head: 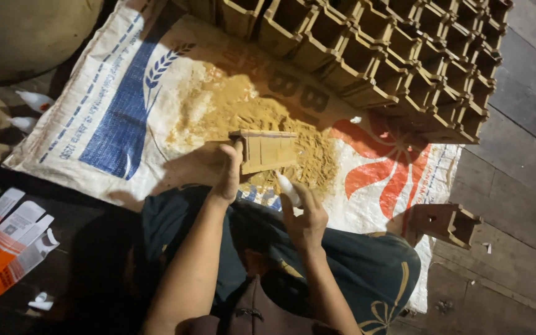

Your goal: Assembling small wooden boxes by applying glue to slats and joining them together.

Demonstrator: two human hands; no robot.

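My left hand grips a small open wooden box by its left end and holds it tilted over a pile of sawdust. My right hand is closed around a small white tube, its tip pointing up toward the underside of the box. The sawdust lies on a white woven sack with blue and red print, spread on the floor in front of my lap.
Several rows of matching wooden boxes are stacked at the back right. One more wooden box sits at the sack's right edge. Orange-and-white cartons lie at the left. Dark wooden floorboards run along the right.
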